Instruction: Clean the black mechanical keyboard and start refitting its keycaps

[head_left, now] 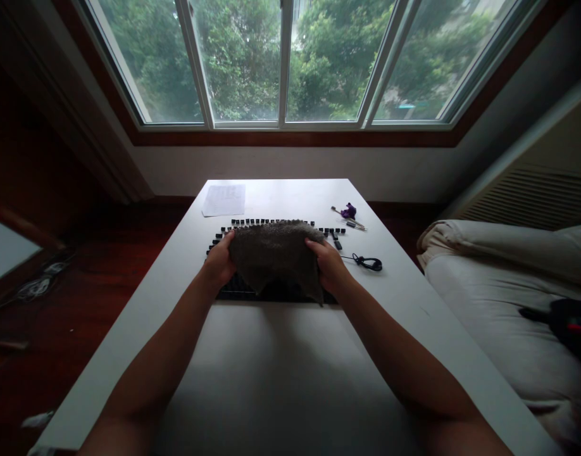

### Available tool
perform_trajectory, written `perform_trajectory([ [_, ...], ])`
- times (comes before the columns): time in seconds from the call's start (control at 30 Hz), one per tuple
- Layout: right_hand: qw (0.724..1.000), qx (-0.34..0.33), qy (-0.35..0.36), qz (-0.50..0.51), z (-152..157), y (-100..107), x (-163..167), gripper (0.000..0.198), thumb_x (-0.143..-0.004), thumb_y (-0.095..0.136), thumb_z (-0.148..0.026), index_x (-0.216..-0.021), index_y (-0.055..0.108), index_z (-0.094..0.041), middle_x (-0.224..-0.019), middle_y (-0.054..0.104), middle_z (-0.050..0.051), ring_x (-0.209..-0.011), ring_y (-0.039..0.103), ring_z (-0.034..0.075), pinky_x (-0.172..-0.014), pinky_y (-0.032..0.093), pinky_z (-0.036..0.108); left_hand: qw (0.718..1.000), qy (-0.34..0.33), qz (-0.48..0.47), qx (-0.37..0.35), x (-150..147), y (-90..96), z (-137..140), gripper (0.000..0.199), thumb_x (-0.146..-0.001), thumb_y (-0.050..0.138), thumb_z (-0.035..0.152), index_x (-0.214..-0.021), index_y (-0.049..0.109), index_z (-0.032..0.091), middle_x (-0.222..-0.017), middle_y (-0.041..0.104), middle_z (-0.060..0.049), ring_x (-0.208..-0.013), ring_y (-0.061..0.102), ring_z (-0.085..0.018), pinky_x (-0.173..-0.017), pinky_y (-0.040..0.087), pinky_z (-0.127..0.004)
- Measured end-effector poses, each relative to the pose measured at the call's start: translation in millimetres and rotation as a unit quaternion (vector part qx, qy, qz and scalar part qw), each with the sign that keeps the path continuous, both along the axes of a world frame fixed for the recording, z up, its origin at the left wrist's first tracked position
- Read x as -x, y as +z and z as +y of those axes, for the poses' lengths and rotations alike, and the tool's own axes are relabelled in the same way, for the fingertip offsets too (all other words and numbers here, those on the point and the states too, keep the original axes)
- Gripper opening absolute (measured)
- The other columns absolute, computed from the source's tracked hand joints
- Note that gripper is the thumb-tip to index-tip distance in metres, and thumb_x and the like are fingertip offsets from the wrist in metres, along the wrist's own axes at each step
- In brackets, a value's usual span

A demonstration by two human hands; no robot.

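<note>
We're holding a gray cloth (276, 250) spread between both hands, over the black keyboard (238, 295) on the white table (281, 367). Our left hand (221, 258) is closing on its left edge, thumb on top; our right hand (330, 263) is pinching the right edge likewise. Cloth is hiding most of the keyboard, lower corners hanging; whether it's touching, we can't tell. Loose keycaps (245, 221) are sitting in rows behind, coiled cable (369, 263) is lying to the right.

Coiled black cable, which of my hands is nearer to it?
Right: your right hand is just left of the black cable; your left hand is farther left, across the gray cloth.
</note>
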State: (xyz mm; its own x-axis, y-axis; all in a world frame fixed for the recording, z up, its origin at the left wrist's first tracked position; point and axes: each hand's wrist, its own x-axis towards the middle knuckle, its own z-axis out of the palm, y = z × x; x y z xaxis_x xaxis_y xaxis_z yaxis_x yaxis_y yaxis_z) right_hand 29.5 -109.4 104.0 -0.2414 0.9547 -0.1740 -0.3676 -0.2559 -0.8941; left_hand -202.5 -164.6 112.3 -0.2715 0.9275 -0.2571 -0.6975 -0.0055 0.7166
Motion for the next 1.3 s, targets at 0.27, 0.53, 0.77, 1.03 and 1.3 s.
perform_trajectory([
  [0.27,0.995,-0.069,-0.058,-0.041,6.7,-10.8,-1.9,0.035,-0.076,0.071,-0.039,-0.108,0.068,-0.023,-0.097,0.075,0.004,-0.094,0.069,0.027,-0.085,0.057,0.043,0.998,-0.056,-0.033,-0.004,-11.5,11.3,-7.3,0.031,-0.100,0.046,0.030,-0.108,0.069,0.011,-0.098,0.076,-0.011,-0.098,0.072,-0.024,-0.093,0.057,-0.040],
  [0.53,0.824,-0.486,-0.024,-0.290,-43.5,-17.2,18.7,0.046,-0.099,0.046,-0.026,-0.145,0.050,-0.023,-0.143,0.056,0.012,-0.136,0.050,0.030,-0.114,0.042,0.049,0.998,-0.049,-0.035,-0.015,-64.0,6.9,-28.7,0.032,-0.099,0.052,0.035,-0.115,0.069,0.013,-0.110,0.075,-0.011,-0.110,0.068,-0.025,-0.101,0.054,-0.039],
  [0.77,0.714,-0.569,-0.026,-0.407,-56.4,-32.2,31.3,0.072,-0.100,0.048,-0.025,-0.163,0.013,-0.031,-0.169,0.011,0.005,-0.156,0.009,0.033,-0.125,0.025,0.060,0.992,-0.073,-0.004,-0.103,-87.9,-2.0,-40.6,0.034,-0.091,0.066,0.040,-0.118,0.070,0.020,-0.124,0.070,-0.007,-0.128,0.058,-0.024,-0.112,0.044,-0.036],
  [1.03,0.674,-0.601,0.041,-0.427,-57.9,-28.3,27.8,0.075,-0.093,0.062,-0.038,-0.159,0.029,-0.024,-0.170,-0.001,0.008,-0.156,0.003,0.037,-0.124,0.022,0.062,0.997,0.061,0.037,0.022,-75.8,-11.8,-28.2,0.021,-0.087,0.069,0.027,-0.103,0.070,0.015,-0.100,0.075,-0.007,-0.092,0.071,-0.017,-0.087,0.056,-0.028],
  [1.3,0.808,-0.524,-0.006,-0.269,-38.6,-24.0,20.3,0.033,-0.099,0.050,-0.030,-0.129,0.063,-0.030,-0.157,0.041,0.007,-0.145,0.037,0.028,-0.117,0.035,0.054,0.995,0.104,0.004,0.003,-53.0,-17.3,-7.0,0.017,-0.089,0.063,0.027,-0.098,0.068,0.013,-0.087,0.075,-0.004,-0.077,0.070,-0.015,-0.077,0.058,-0.028],
])
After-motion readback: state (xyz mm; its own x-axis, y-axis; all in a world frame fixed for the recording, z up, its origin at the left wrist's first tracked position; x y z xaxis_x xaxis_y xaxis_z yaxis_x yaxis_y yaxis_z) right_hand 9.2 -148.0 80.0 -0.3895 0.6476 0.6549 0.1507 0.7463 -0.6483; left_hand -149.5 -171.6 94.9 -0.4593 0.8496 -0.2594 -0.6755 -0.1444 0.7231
